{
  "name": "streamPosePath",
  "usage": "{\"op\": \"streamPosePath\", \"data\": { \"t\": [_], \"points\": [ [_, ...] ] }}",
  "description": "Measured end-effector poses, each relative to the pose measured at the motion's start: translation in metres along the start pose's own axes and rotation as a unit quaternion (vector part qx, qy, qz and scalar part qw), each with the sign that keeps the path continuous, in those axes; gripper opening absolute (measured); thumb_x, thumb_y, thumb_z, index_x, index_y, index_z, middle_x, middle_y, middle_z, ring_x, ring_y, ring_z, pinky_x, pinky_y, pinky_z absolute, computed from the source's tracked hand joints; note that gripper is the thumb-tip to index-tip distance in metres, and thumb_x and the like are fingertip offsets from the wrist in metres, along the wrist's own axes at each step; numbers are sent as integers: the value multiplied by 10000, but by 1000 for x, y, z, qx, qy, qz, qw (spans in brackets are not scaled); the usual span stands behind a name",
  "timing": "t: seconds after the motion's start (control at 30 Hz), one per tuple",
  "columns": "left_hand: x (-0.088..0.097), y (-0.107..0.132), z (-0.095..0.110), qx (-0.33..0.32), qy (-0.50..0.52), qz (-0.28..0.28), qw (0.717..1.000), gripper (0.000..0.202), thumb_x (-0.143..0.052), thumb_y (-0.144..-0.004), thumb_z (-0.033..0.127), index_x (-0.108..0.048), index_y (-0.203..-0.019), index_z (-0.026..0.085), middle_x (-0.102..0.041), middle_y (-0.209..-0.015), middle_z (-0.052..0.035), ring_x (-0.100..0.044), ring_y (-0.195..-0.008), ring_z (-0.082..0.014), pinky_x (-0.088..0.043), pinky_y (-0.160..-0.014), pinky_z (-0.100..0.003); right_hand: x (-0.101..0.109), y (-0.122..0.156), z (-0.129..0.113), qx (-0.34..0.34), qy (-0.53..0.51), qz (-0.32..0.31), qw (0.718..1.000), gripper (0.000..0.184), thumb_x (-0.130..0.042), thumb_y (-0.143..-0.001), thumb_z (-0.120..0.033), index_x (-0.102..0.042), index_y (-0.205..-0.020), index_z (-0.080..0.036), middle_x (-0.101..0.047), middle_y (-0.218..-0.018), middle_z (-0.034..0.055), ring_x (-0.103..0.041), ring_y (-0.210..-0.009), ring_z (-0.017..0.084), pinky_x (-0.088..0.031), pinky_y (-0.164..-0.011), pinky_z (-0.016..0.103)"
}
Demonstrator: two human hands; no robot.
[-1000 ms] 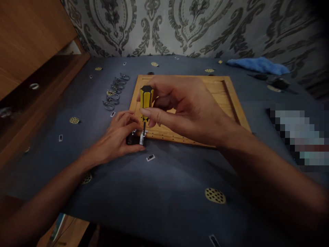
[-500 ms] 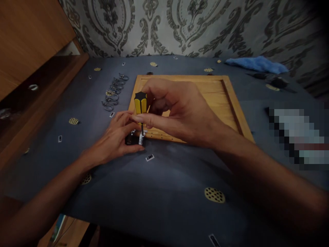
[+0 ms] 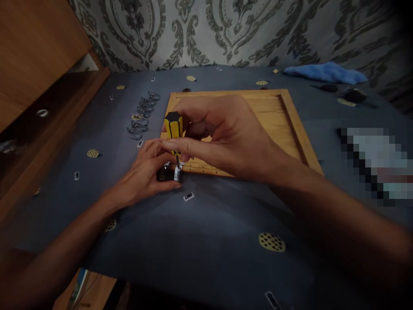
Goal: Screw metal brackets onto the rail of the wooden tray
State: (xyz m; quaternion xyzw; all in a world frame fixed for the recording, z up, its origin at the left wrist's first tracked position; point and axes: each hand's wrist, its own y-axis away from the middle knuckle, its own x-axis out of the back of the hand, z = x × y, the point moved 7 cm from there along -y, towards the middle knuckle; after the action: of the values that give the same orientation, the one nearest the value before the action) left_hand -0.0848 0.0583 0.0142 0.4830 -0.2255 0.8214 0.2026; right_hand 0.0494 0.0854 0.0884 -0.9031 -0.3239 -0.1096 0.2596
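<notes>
Closed around a screwdriver with a yellow and black handle is my right hand, thumb along the handle's near side. The screwdriver stands nearly upright, its shaft reaching down to a small shiny metal fitting at the near left corner of a wooden framed panel. My left hand curls about that fitting from the left, index finger above and thumb below. A dark part beside the fitting lies in the hand's shadow; its exact shape is hidden.
Several looped grey clamp-like pieces lie in a row left of the panel. A blue cloth and a dark object are at the back right. A blurred-out item lies right. A wooden cabinet borders the left side.
The screwdriver handle has shifted slightly left and leans a little more, with my right hand moving along. My left hand stays at the fitting. The camera view has shifted slightly.
</notes>
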Motion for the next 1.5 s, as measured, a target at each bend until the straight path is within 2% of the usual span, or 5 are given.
{"op": "streamPosePath", "data": {
  "t": [0.27,0.37,0.63,0.97,1.5],
  "points": [
    [-4,2,-6,11,2,-12,1000,514,-659,-929,649,-705,-1172,197,-644,-1209,-127,-511,-1261,-399,-450,-1108,-609,-6,-3,0,58,93,55,992,258,-718,-919,-346,-509,-843,-215,-564,-731,-39,-540,-703,116,-463,-692,248],
    [-2,2,-5,10,-10,-6,1000,517,-630,-926,691,-712,-1066,201,-622,-1244,-114,-507,-1270,-393,-437,-1125,-594,-3,-3,0,20,97,78,992,226,-710,-941,-330,-530,-871,-214,-598,-773,-25,-573,-724,125,-485,-701,251],
    [0,0,0,-2,-20,-9,1000,430,-738,-910,552,-703,-1142,192,-602,-1292,-124,-439,-1349,-389,-389,-1166,-600,8,4,-1,22,123,123,984,232,-688,-935,-328,-533,-818,-200,-590,-792,-4,-560,-704,125,-491,-672,262],
    [-2,1,-2,-4,-3,1,1000,411,-762,-894,532,-715,-1133,201,-599,-1314,-126,-430,-1365,-388,-368,-1181,-589,5,4,1,31,121,118,985,277,-665,-939,-332,-453,-798,-223,-540,-760,-17,-545,-686,128,-488,-653,263],
    [0,1,-3,13,1,-8,1000,399,-759,-889,559,-717,-1114,232,-617,-1297,-116,-456,-1359,-384,-378,-1181,-604,3,0,-1,29,100,52,993,176,-678,-956,-249,-531,-870,-206,-560,-794,-19,-526,-707,119,-456,-669,253]
  ]
}}
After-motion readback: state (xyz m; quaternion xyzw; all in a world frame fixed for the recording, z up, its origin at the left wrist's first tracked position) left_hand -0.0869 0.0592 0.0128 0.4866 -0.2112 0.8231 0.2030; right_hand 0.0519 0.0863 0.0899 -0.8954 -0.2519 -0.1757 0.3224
